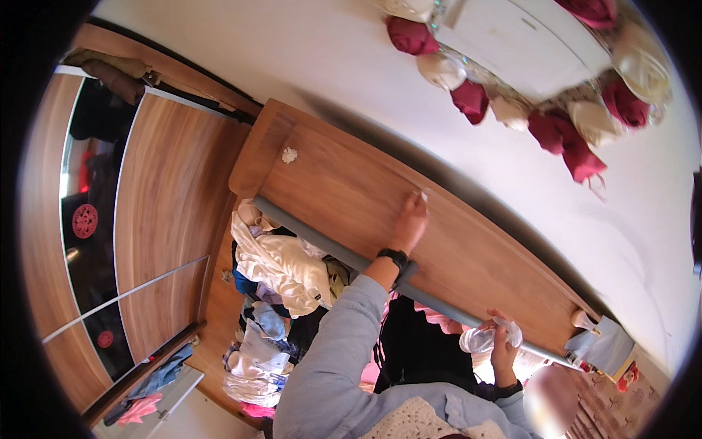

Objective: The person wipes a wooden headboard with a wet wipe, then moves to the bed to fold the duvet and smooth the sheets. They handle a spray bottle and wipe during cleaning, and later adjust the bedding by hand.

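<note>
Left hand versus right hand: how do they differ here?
The left hand has a small white thing at its fingertips; the right hand holds a clear container. The left hand is over the wooden surface; the right hand is by its near edge. Both show grey-blue sleeves.

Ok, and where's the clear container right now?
In the head view, the clear container is right of centre, held in the right hand beside the grey rail along the wooden board's lower edge.
</note>
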Demonstrator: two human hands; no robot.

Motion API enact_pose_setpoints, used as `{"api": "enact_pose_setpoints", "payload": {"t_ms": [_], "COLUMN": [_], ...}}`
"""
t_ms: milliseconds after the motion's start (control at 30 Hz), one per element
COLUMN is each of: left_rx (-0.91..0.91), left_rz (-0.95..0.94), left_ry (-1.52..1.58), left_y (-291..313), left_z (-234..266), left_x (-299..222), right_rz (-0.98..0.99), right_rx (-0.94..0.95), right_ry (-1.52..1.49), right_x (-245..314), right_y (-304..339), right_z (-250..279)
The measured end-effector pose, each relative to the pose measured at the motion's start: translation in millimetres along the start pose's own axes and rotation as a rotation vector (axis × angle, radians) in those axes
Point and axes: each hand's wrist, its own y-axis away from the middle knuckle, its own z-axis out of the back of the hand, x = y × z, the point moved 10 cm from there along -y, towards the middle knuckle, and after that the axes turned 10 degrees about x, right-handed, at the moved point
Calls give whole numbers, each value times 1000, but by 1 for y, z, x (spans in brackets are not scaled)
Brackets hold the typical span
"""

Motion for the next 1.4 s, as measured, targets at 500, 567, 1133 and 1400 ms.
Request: {"api": "enact_pose_setpoints", "payload": {"t_ms": [500,567,1133,1400], "left_rx": [-206,-225,254,357], "left_rz": [49,56,-451,-621], "left_ry": [-605,-593,-331,-479], "left_y": [-36,-17,176,207], "left_z": [57,-1,-513,-570], "left_x": [13,-34,-450,-486], "right_rz": [23,33,38,-31], "right_rx": [-199,-193,-530,-692], "right_ry": [-23,-59,-127,-296], "right_x": [-35,-43,-117,-181], "right_y": [94,111,325,391], "right_z": [115,138,485,541]}}
